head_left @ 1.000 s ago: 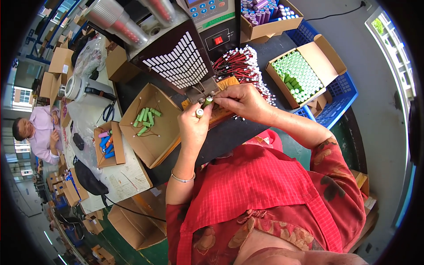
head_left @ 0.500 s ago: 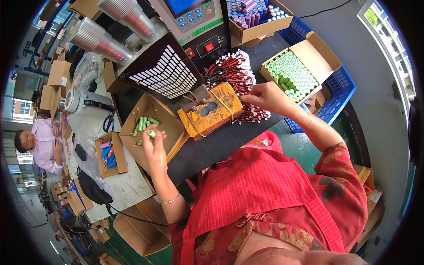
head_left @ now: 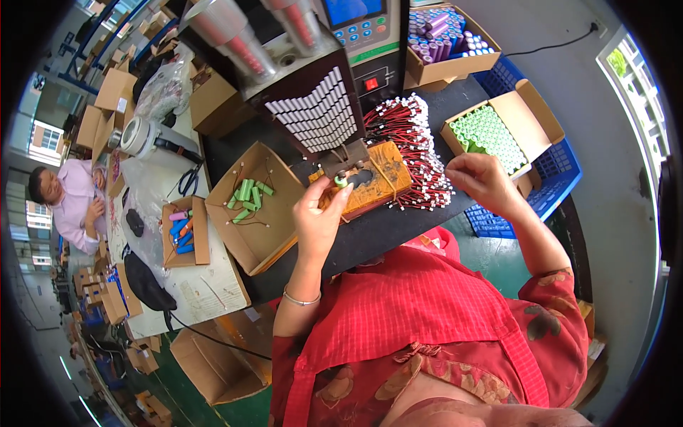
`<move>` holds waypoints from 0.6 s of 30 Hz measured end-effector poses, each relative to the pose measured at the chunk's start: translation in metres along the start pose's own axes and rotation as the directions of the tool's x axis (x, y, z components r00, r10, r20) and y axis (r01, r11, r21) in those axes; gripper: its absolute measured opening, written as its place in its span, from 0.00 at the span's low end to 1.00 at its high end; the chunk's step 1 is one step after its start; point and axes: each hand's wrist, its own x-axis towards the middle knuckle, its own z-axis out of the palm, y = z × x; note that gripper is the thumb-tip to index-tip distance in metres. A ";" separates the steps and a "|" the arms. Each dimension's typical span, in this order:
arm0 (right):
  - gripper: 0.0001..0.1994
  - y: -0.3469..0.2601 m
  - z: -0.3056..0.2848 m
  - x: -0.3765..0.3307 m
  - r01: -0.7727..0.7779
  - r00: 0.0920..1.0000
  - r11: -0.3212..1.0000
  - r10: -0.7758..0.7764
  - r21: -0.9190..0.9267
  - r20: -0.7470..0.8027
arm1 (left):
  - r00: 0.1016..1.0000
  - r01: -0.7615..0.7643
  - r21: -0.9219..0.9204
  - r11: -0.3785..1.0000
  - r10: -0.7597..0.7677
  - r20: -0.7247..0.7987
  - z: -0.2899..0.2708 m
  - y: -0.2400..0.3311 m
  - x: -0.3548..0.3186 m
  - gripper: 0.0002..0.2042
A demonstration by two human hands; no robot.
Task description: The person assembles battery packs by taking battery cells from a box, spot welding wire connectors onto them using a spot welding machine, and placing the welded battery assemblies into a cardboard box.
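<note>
Green, the cell [head_left: 341,182] has been brought from over the left carton [head_left: 267,249] to the left part of the yellow block [head_left: 388,169], apparently being positioned under the machine [head_left: 316,117]. It is pinched by the left hand [head_left: 320,217]; the right hand [head_left: 487,183] has been drawn right of the leads [head_left: 420,146], fingertips nearly together, whether anything is held cannot be told.

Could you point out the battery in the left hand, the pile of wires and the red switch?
Battery [head_left: 341,182]: head view, on its exposed end.
Wires [head_left: 414,139]: head view, on the pile's middle.
Red switch [head_left: 371,84]: head view, on its rocker.
</note>
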 end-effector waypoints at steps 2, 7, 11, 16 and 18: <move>0.06 -0.004 0.015 0.002 0.148 0.989 0.989 -0.149 0.028 0.021 | 0.998 -0.063 0.068 0.996 0.063 0.000 0.002 -0.007 0.003 0.10; 0.07 -0.014 0.043 0.008 0.087 0.985 0.982 -0.110 0.168 0.130 | 0.973 -0.228 0.168 0.959 0.231 0.003 0.009 -0.017 0.010 0.07; 0.09 -0.012 0.051 0.013 0.033 0.979 0.969 -0.080 0.244 0.189 | 0.989 -0.144 0.292 0.946 0.144 0.021 0.007 -0.015 0.008 0.08; 0.09 -0.010 0.057 0.017 -0.033 0.975 0.942 -0.043 0.335 0.217 | 0.981 -0.187 0.285 0.940 0.194 0.005 0.012 -0.012 0.007 0.08; 0.09 -0.011 0.059 0.019 -0.065 0.971 0.935 -0.021 0.349 0.237 | 0.976 -0.213 0.300 0.930 0.219 0.014 0.011 -0.011 0.009 0.08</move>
